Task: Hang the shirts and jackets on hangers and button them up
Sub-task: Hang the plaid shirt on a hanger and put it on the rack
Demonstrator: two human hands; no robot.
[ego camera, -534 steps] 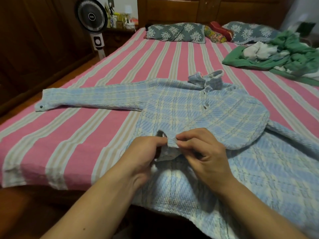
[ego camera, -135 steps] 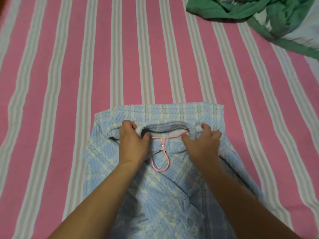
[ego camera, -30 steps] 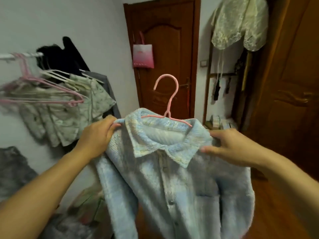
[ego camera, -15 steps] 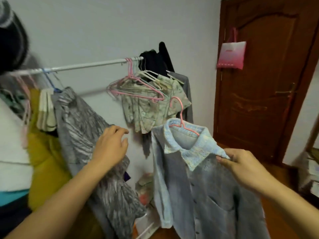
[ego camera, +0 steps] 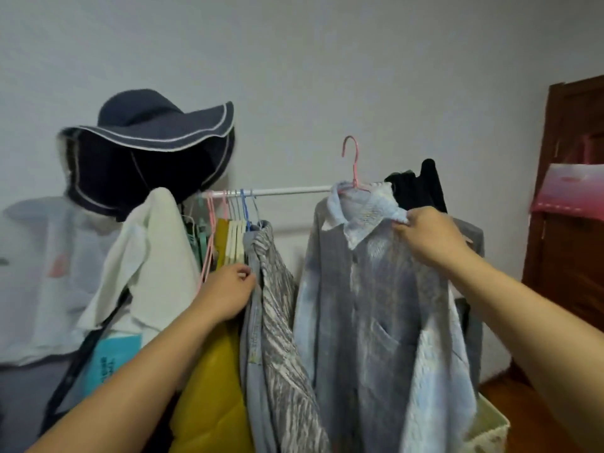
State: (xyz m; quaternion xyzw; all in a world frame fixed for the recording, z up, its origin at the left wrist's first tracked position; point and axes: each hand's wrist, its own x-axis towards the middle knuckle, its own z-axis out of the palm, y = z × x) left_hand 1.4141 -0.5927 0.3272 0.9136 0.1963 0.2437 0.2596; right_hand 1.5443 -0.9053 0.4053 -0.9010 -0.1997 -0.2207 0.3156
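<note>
A person's right hand [ego camera: 428, 237] pinches the blue shirt [ego camera: 376, 305] at its shoulder, lifting its pink hanger [ego camera: 354, 165] above the rail [ego camera: 287, 191]; the left hand [ego camera: 228, 292] grips a striped garment [ego camera: 277, 322] aside. Held by cloth alone, the hook may tilt and miss.

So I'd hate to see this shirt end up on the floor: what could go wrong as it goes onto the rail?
The right hand pinches only the collar of the pale blue checked shirt, so it might slide off its pink plastic hanger. The hook is above the white metal rail, not yet on it, and could miss. The left hand holds back the grey striped garment, which may swing into the gap.
</note>
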